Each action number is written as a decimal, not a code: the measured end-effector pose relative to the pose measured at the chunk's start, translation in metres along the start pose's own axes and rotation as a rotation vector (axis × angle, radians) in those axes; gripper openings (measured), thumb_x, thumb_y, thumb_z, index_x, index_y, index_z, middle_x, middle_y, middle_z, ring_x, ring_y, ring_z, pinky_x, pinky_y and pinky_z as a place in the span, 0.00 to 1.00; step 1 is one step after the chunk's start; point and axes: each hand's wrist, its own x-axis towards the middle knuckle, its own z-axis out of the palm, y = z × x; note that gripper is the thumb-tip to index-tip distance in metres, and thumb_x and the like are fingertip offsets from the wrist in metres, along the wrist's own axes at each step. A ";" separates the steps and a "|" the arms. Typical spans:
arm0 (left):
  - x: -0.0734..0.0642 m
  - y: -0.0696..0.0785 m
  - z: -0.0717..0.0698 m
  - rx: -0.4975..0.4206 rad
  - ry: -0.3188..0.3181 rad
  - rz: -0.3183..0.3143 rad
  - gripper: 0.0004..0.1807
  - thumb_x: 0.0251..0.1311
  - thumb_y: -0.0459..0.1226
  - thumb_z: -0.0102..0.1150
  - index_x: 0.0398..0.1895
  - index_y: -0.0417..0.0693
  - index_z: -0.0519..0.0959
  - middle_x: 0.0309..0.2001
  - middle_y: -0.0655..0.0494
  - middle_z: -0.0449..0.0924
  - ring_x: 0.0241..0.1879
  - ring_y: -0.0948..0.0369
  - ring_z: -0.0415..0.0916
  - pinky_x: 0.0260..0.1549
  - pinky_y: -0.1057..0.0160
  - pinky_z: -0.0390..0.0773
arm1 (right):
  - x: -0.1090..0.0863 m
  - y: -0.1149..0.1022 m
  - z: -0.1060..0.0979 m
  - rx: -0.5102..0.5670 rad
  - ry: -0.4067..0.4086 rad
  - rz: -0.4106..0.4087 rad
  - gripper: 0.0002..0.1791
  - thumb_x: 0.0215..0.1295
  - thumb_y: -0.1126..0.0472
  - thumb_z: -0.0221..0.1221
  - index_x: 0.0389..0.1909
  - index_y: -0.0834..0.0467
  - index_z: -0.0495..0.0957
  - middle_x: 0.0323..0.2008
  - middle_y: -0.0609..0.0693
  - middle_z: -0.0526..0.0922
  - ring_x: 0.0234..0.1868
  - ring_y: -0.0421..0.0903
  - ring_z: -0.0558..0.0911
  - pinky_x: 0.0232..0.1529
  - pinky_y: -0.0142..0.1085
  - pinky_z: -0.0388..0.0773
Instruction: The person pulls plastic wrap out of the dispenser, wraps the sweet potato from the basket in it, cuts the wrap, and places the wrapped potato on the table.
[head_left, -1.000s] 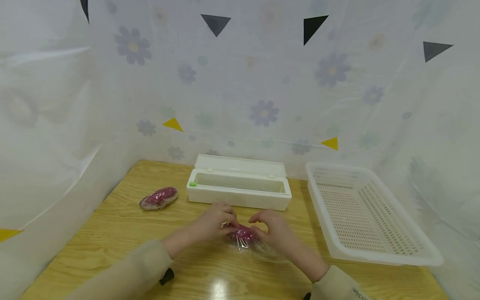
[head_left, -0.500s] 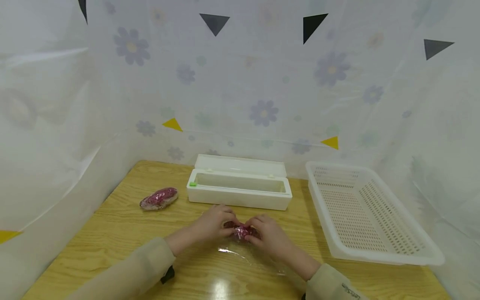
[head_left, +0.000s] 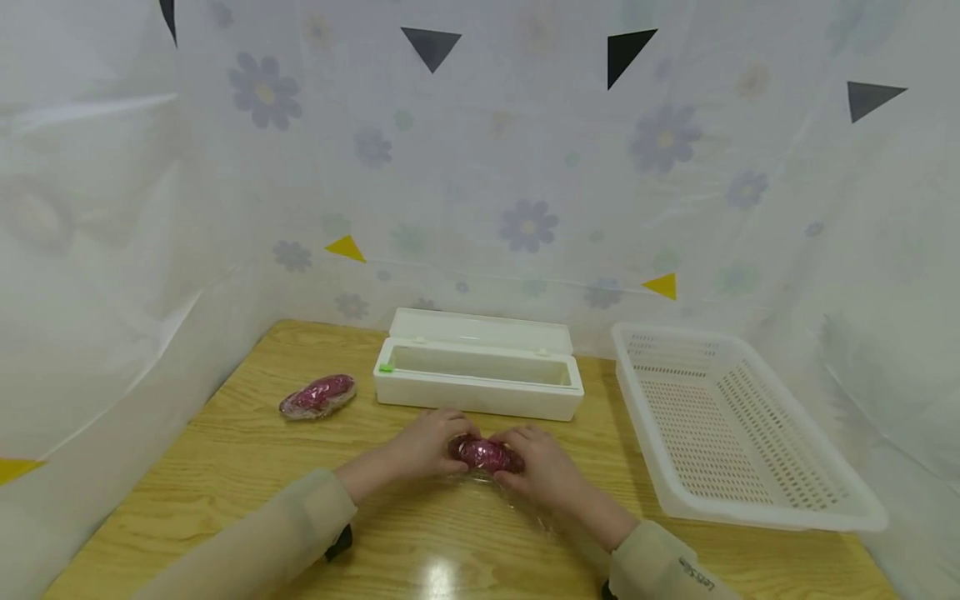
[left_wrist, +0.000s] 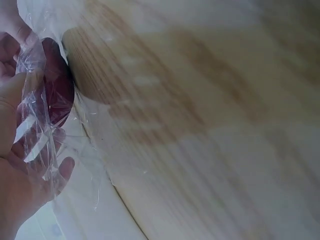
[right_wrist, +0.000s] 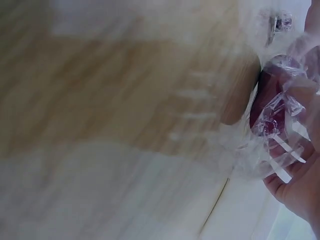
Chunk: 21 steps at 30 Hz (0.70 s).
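Observation:
In the head view, both hands hold a purple-red sweet potato (head_left: 486, 456) at the middle of the table, in front of the white box. My left hand (head_left: 431, 444) grips its left end, thumb on the near side and fingers on the far side. The right hand (head_left: 545, 468) grips the other end the same way. Clear plastic wrap (left_wrist: 37, 107) lies around the sweet potato and bunches over the fingers in both wrist views. A loose edge of the wrap trails toward the near right. Part of each end is hidden by the fingers.
A second sweet potato (head_left: 318, 397), wrapped in film, lies at the left. Behind the hands stands a long white wrap dispenser (head_left: 476, 402), lid raised, with a green slider (head_left: 386, 367). A white perforated basket (head_left: 757, 518) stands at the right of the wooden table (head_left: 420, 542).
The right hand has closed in on the right end of the sweet potato. The sweet potato has shifted slightly away from me, and the loose wrap in front of it has drawn in.

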 end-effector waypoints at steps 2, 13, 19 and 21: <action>0.000 -0.001 0.000 -0.013 -0.012 -0.006 0.26 0.48 0.46 0.71 0.52 0.56 0.76 0.50 0.59 0.76 0.52 0.59 0.72 0.53 0.53 0.71 | 0.000 0.003 0.000 -0.012 -0.015 0.009 0.27 0.50 0.48 0.70 0.51 0.49 0.76 0.46 0.44 0.81 0.49 0.44 0.76 0.50 0.43 0.74; 0.000 -0.003 -0.002 -0.042 -0.085 -0.022 0.33 0.47 0.40 0.70 0.60 0.54 0.71 0.55 0.56 0.74 0.55 0.56 0.70 0.56 0.50 0.69 | -0.001 0.012 0.001 -0.048 -0.038 -0.008 0.32 0.45 0.51 0.73 0.54 0.51 0.76 0.42 0.47 0.78 0.43 0.45 0.77 0.45 0.43 0.75; 0.000 -0.007 0.000 -0.050 -0.079 -0.013 0.29 0.51 0.40 0.68 0.59 0.57 0.72 0.55 0.56 0.75 0.56 0.56 0.71 0.57 0.50 0.68 | -0.001 0.016 -0.001 -0.055 -0.060 -0.033 0.32 0.46 0.55 0.72 0.55 0.51 0.75 0.44 0.46 0.79 0.46 0.46 0.77 0.45 0.43 0.75; 0.001 -0.009 0.001 -0.055 -0.081 0.007 0.28 0.52 0.41 0.68 0.58 0.57 0.72 0.54 0.58 0.76 0.54 0.58 0.73 0.56 0.53 0.69 | -0.001 0.017 -0.003 -0.042 -0.059 -0.048 0.31 0.46 0.57 0.72 0.55 0.51 0.75 0.43 0.47 0.80 0.47 0.47 0.77 0.46 0.45 0.75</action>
